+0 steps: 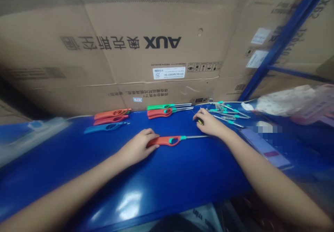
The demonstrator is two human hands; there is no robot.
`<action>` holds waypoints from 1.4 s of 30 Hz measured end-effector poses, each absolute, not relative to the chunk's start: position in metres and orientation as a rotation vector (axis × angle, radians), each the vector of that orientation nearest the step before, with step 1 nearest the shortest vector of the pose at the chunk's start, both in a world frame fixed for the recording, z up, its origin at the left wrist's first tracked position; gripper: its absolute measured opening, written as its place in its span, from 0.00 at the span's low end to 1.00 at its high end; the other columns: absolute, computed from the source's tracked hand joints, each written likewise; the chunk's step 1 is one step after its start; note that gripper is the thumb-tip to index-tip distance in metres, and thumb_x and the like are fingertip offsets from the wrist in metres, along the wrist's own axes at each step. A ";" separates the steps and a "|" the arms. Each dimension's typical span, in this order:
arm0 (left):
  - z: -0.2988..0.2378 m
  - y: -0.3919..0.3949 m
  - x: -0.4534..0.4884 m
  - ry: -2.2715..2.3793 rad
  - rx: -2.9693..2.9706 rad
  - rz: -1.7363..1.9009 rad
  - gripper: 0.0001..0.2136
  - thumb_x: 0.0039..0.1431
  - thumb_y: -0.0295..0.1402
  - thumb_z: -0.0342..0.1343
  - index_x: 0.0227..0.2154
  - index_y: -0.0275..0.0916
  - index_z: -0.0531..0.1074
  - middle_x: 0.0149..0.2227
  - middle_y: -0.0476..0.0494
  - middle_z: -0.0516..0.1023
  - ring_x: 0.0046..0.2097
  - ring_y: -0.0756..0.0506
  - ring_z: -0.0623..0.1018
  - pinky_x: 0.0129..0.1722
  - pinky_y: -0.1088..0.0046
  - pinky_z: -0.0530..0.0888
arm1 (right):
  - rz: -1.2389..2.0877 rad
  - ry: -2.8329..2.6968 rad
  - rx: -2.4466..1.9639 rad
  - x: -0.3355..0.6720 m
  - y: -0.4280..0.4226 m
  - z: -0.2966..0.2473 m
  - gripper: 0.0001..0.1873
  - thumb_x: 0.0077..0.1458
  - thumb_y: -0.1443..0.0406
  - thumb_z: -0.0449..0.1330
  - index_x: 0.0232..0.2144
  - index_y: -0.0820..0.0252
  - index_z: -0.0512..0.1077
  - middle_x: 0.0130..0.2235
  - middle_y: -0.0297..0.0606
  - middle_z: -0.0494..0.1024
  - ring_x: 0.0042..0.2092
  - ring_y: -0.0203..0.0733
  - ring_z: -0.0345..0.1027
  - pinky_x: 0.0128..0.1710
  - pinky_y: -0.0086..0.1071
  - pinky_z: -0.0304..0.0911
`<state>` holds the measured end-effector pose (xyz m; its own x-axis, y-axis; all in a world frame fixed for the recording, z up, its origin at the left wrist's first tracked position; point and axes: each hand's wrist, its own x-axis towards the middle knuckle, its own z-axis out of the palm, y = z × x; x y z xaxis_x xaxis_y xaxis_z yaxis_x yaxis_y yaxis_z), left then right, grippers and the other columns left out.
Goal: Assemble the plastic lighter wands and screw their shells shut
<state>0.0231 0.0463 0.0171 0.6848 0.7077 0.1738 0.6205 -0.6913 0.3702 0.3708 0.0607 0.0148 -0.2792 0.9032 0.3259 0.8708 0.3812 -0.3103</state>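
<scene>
Grip on the left hand [139, 145] is closed around the butt of a red lighter [162, 141], which lies mid-tabletop [182, 176], rod pointing right. The right hand's [211, 123] grip is curled on a small black-and-yellow tool [200, 121], up past the rod — can't tell if the wrist touches the rod's end. Looks like a steady-and-work step, so the next move probably calls for a still handle and careful aim with the tool. Most of the room is on the near side, toward the front edge. The back's tight: a green lighter [159, 107] and a pinkish-red lighter [156, 113] sit near the cardboard box [114, 68], and loose rods [227, 112] crowd the right hand — easy to bump.
</scene>
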 end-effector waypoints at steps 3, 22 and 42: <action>0.014 0.062 0.021 1.080 2.592 0.542 0.14 0.62 0.38 0.57 0.48 0.39 0.77 0.46 0.39 0.77 0.47 0.39 0.78 0.50 0.61 0.76 | 0.118 -2.211 -1.655 0.381 0.063 0.012 0.13 0.56 0.71 0.55 0.42 0.60 0.75 0.48 0.45 0.67 0.36 0.40 0.70 0.43 0.38 0.69; -0.009 0.131 0.026 1.298 2.499 0.944 0.20 0.60 0.50 0.56 0.41 0.38 0.78 0.43 0.38 0.81 0.43 0.39 0.80 0.46 0.61 0.77 | 0.032 -2.182 -1.930 0.394 0.065 0.017 0.22 0.56 0.71 0.54 0.54 0.62 0.71 0.59 0.52 0.62 0.51 0.53 0.71 0.49 0.41 0.68; -0.011 0.122 0.026 1.197 2.544 1.006 0.13 0.62 0.38 0.56 0.44 0.35 0.78 0.44 0.38 0.79 0.48 0.40 0.78 0.52 0.61 0.74 | -0.022 -2.067 -1.999 0.412 0.085 -0.002 0.21 0.55 0.70 0.55 0.51 0.65 0.74 0.46 0.52 0.73 0.51 0.56 0.71 0.56 0.44 0.64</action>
<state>0.0259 0.1225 -0.0111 0.4550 0.7307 0.5089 0.6266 -0.6688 0.4001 0.4124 0.0846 -0.0021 -0.0155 0.9798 0.1994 0.9838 0.0506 -0.1718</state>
